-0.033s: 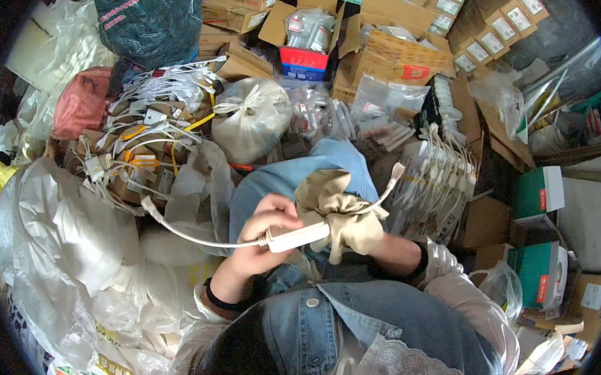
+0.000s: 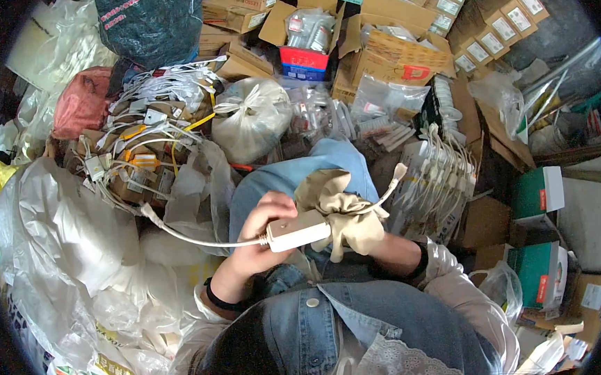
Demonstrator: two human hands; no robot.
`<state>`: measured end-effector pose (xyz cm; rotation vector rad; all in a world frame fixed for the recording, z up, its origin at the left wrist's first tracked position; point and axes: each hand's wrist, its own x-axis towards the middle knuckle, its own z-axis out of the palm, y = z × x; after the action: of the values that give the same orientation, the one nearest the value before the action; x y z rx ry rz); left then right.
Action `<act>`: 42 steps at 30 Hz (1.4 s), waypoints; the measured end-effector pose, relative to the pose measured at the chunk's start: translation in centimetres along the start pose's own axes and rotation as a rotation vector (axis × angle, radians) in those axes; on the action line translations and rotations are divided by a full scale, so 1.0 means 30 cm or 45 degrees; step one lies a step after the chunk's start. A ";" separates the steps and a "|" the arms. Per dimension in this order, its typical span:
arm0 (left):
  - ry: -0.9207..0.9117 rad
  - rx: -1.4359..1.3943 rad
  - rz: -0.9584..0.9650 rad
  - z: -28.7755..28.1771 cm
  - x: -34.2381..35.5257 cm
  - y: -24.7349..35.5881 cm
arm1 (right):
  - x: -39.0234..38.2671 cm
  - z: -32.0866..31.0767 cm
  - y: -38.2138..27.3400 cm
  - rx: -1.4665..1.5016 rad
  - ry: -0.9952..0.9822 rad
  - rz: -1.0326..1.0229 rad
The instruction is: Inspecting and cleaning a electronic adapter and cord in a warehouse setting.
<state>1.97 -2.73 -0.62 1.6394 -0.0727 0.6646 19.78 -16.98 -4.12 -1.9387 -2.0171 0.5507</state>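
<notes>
1. One off-white rectangular plastic box (image 2: 298,231) is sitting in front of the person's torso, above the light-blue denim lap (image 2: 333,161), tilting slightly with its right end higher.
2. Its long side face is catching the light and showing bright white, while its top is looking duller and bearing a small dark mark near the left end.
3. A thin white round cable (image 2: 200,242) is leaving the left end through a ribbed collar, curving up to a pale plug (image 2: 147,211).
4. A short white cable tail (image 2: 387,194) is emerging beyond the crumpled beige cloth (image 2: 359,231), ending in a pale connector (image 2: 400,171).
5. The left hand (image 2: 256,227) is clamping the box's left part.
6. The right hand (image 2: 387,246) is mostly hiding under the cloth, which is touching the box's right end; its finger state I cannot tell.
</notes>
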 end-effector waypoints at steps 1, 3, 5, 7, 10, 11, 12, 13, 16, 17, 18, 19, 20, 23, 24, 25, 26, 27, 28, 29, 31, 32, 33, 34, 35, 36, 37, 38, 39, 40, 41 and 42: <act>0.068 -0.093 -0.062 0.013 -0.002 0.005 | -0.006 0.020 0.018 0.089 0.251 -0.144; -0.026 -0.045 -0.102 0.006 0.004 0.015 | -0.023 0.067 0.050 0.014 0.326 -0.093; -0.039 -0.070 -0.113 0.007 0.009 0.025 | -0.032 0.105 0.069 0.049 0.179 0.028; 0.007 -0.202 -0.191 0.013 0.012 0.032 | -0.038 0.121 0.068 0.269 0.245 -0.043; 0.082 -0.248 -0.452 0.017 0.006 0.051 | -0.038 0.103 0.046 0.432 0.259 -0.084; 0.066 -0.264 -0.438 0.019 0.008 0.051 | -0.035 0.091 0.040 0.453 0.249 -0.088; 0.041 -0.274 -0.454 0.021 0.011 0.050 | -0.032 0.079 0.032 0.462 0.245 -0.091; 0.006 -0.263 -0.435 0.023 0.015 0.047 | -0.027 0.068 0.030 0.482 0.234 -0.098; 0.030 -0.239 -0.437 0.031 0.015 0.047 | -0.018 0.052 0.020 0.483 0.236 -0.111; 0.047 -0.200 -0.436 0.032 0.012 0.048 | -0.016 0.051 0.020 0.474 0.244 -0.117; 0.086 -0.240 -0.451 0.032 0.010 0.048 | -0.015 0.054 0.019 0.479 0.256 -0.120; 0.113 -0.248 -0.456 0.031 0.008 0.047 | -0.013 0.058 0.019 0.484 0.268 -0.116; 0.139 -0.256 -0.460 0.030 0.006 0.046 | -0.012 0.064 0.017 0.490 0.281 -0.117; 0.222 -0.231 -0.425 0.026 0.001 0.039 | -0.013 0.076 0.016 0.514 0.314 -0.117; 0.245 -0.202 -0.423 0.023 0.000 0.038 | -0.012 0.078 0.016 0.527 0.322 -0.112; 0.237 -0.209 -0.429 0.021 -0.001 0.037 | -0.011 0.080 0.016 0.539 0.330 -0.110; 0.220 -0.233 -0.453 0.022 -0.004 0.038 | -0.011 0.080 0.016 0.547 0.335 -0.106; 0.209 -0.244 -0.480 0.023 -0.008 0.040 | -0.010 0.081 0.017 0.556 0.340 -0.108; 0.199 -0.256 -0.506 0.025 -0.011 0.043 | -0.011 0.081 0.017 0.560 0.346 -0.110; 0.174 -0.334 -0.563 0.026 -0.011 0.044 | -0.010 0.081 0.018 0.564 0.350 -0.108; 0.126 -0.500 -0.684 0.029 -0.010 0.046 | -0.011 0.081 0.021 0.575 0.360 -0.110; 0.124 -0.476 -0.680 0.031 -0.008 0.045 | -0.013 0.081 0.023 0.584 0.361 -0.111; 0.122 -0.462 -0.686 0.034 -0.006 0.044 | -0.014 0.082 0.024 0.585 0.363 -0.114; 0.113 -0.448 -0.710 0.036 -0.003 0.043 | -0.015 0.083 0.027 0.586 0.363 -0.116; 0.130 -0.459 -0.697 0.038 -0.001 0.042 | -0.016 0.085 0.029 0.589 0.367 -0.117; 0.140 -0.471 -0.702 0.039 0.001 0.041 | -0.015 0.086 0.031 0.588 0.367 -0.118; 0.150 -0.482 -0.708 0.041 0.003 0.040 | -0.014 0.087 0.033 0.587 0.370 -0.119; 0.160 -0.475 -0.707 0.042 0.005 0.039 | -0.012 0.088 0.033 0.582 0.375 -0.124; 0.170 -0.468 -0.707 0.044 0.006 0.038 | -0.011 0.086 0.033 0.571 0.377 -0.126; 0.177 -0.469 -0.715 0.045 0.006 0.036 | -0.008 0.082 0.031 0.552 0.375 -0.132; 0.179 -0.457 -0.696 0.048 0.007 0.034 | -0.006 0.074 0.027 0.529 0.371 -0.137; 0.178 -0.453 -0.686 0.050 0.006 0.032 | -0.003 0.063 0.023 0.488 0.350 -0.141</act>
<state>2.30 -4.25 0.26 1.1912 0.3266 0.3235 19.54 -17.20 -6.12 -1.5706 -1.6917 0.5605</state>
